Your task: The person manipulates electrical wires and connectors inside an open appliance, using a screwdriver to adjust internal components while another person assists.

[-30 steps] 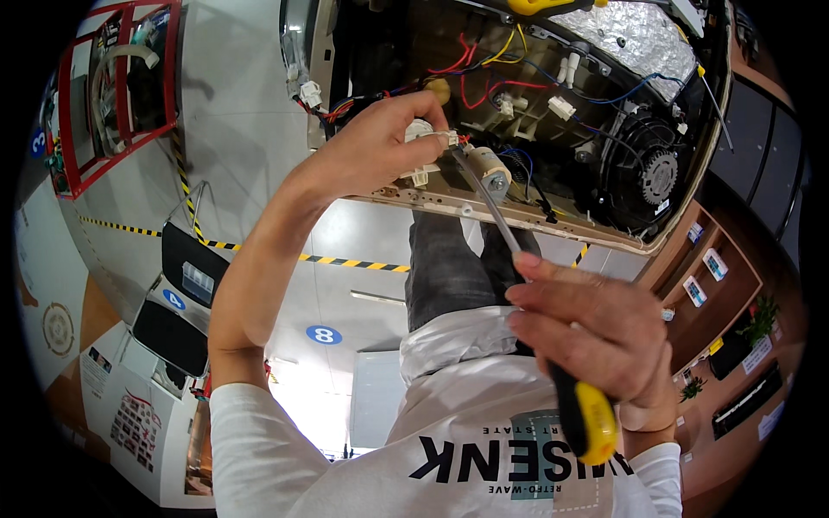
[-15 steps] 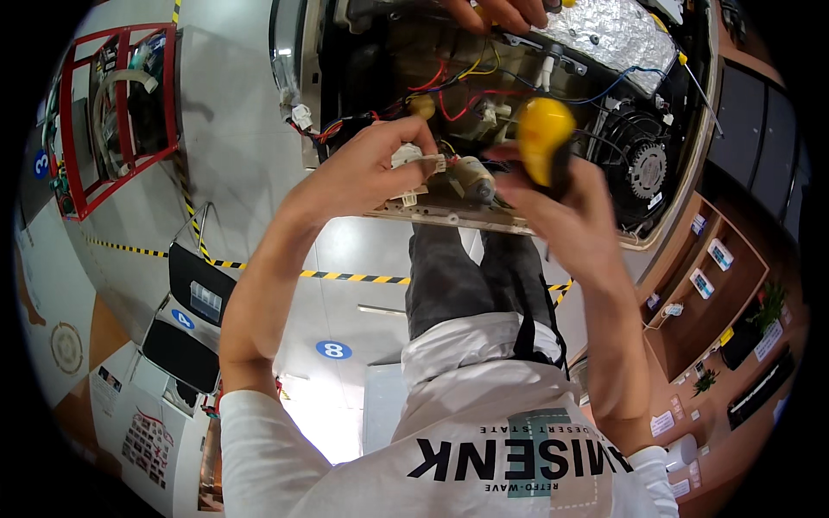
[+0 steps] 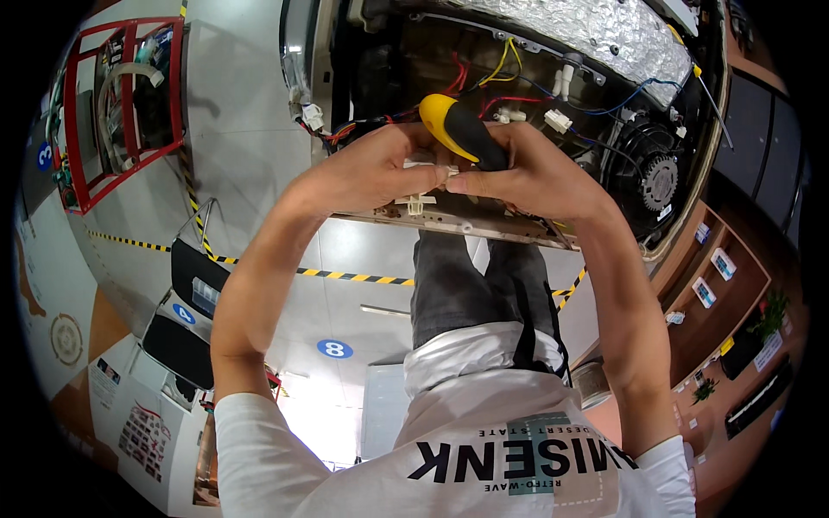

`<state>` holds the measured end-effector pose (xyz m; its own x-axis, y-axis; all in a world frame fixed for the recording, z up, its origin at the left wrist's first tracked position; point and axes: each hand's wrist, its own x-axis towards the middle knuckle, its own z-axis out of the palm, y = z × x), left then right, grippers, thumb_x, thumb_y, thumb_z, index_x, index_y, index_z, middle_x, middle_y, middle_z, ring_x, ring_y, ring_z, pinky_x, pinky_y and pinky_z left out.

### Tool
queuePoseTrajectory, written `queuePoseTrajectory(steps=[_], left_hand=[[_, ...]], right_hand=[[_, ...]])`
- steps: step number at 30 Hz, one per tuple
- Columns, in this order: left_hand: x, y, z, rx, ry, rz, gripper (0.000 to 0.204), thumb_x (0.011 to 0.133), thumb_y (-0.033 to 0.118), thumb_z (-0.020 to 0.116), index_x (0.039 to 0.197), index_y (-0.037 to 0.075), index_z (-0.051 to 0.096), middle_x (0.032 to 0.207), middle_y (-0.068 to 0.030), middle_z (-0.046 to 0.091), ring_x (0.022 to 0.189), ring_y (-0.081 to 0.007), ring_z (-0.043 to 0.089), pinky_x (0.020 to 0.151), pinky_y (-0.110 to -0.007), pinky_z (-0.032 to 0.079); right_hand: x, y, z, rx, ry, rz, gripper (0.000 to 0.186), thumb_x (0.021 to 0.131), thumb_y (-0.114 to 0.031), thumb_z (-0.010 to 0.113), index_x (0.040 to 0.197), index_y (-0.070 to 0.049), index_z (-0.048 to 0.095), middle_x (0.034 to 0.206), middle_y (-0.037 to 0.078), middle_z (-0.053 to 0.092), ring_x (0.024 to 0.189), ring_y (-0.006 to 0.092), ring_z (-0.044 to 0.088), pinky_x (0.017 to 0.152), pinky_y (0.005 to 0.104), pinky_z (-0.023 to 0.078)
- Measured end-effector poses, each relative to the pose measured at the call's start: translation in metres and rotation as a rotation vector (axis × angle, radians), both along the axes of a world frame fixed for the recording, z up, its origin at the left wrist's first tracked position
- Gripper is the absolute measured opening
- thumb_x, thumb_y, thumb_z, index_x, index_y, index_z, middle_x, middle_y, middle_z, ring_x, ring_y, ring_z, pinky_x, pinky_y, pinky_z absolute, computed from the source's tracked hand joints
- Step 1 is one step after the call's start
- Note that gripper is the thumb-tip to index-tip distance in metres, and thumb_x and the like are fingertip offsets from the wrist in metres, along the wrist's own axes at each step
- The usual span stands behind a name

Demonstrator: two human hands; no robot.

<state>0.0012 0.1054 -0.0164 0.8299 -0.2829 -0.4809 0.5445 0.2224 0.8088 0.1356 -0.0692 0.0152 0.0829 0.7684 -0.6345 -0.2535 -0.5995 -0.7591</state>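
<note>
At the near edge of an open appliance housing (image 3: pixel 518 235), my two hands meet with their fingertips together. My left hand (image 3: pixel 367 173) is closed on a small white plug connector (image 3: pixel 452 173). My right hand (image 3: pixel 548 177) presses its thumb at the same connector. That hand also keeps a screwdriver with a yellow and black handle (image 3: pixel 462 129) tucked between thumb and fingers, its handle tilted up to the left. The fingers hide the screwdriver's shaft and most of the connector. Below my left hand, a pale plastic clip (image 3: pixel 416 204) sits on the housing edge.
Inside the housing are a loose white connector (image 3: pixel 558 121), red and yellow wires, silver foil (image 3: pixel 604 39) and a black round motor part (image 3: pixel 656 177). A second, thin screwdriver (image 3: pixel 715 108) lies at the right rim. A red-framed rack (image 3: pixel 78 129) stands at left.
My right hand has moved left with the screwdriver to meet my left hand at the connector. Another person's hand at the top of the housing has left the view.
</note>
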Motion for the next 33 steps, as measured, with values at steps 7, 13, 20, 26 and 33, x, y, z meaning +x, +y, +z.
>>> queuePoseTrajectory(steps=[7,13,20,26,33], left_hand=[[-0.003,0.002,-0.016,0.031,0.033,-0.104,0.036,0.09,0.021,0.059,0.116,-0.004,0.059,0.098,-0.0065,0.066,0.087,-0.0114,0.058,0.078,-0.027,0.047],[0.003,0.008,-0.027,0.062,0.067,-0.218,0.036,0.088,0.021,0.059,0.115,-0.003,0.058,0.09,-0.0042,0.063,0.079,-0.01,0.054,0.07,-0.026,0.047],[0.006,0.018,-0.023,-0.14,0.11,-0.045,0.031,0.086,0.006,0.064,0.115,0.0,0.053,0.104,-0.0028,0.06,0.094,-0.007,0.053,0.086,-0.024,0.044],[0.003,0.013,-0.04,-0.163,-0.016,0.035,0.014,0.093,0.013,0.059,0.093,0.0,0.055,0.087,-0.0008,0.058,0.079,-0.0057,0.051,0.068,-0.022,0.043],[0.006,0.009,-0.034,-0.113,0.015,-0.051,0.014,0.095,0.013,0.056,0.099,-0.001,0.055,0.093,-0.0036,0.06,0.087,-0.0085,0.053,0.078,-0.024,0.044]], right_hand=[[0.001,0.004,-0.016,0.004,0.228,-0.022,0.028,0.08,-0.023,0.079,0.091,-0.001,0.066,0.065,-0.004,0.054,0.052,0.0029,0.045,0.045,0.0206,0.032],[0.006,0.006,-0.02,-0.011,0.189,0.009,0.031,0.079,-0.02,0.079,0.096,0.002,0.064,0.073,-0.001,0.058,0.064,0.0058,0.051,0.055,0.0231,0.04],[-0.008,0.002,-0.002,0.173,-0.546,0.015,0.025,0.072,-0.012,0.075,0.09,0.0,0.062,0.082,0.016,0.059,0.077,0.0363,0.06,0.068,0.0382,0.049],[0.005,0.014,-0.004,0.289,-0.82,0.314,0.04,0.062,-0.006,0.076,0.1,-0.005,0.063,0.086,0.01,0.062,0.08,0.0317,0.064,0.066,0.0376,0.051],[0.014,0.018,-0.01,0.411,-0.797,0.495,0.037,0.063,-0.01,0.077,0.097,-0.002,0.063,0.091,0.012,0.063,0.076,0.0296,0.065,0.062,0.0384,0.053]])
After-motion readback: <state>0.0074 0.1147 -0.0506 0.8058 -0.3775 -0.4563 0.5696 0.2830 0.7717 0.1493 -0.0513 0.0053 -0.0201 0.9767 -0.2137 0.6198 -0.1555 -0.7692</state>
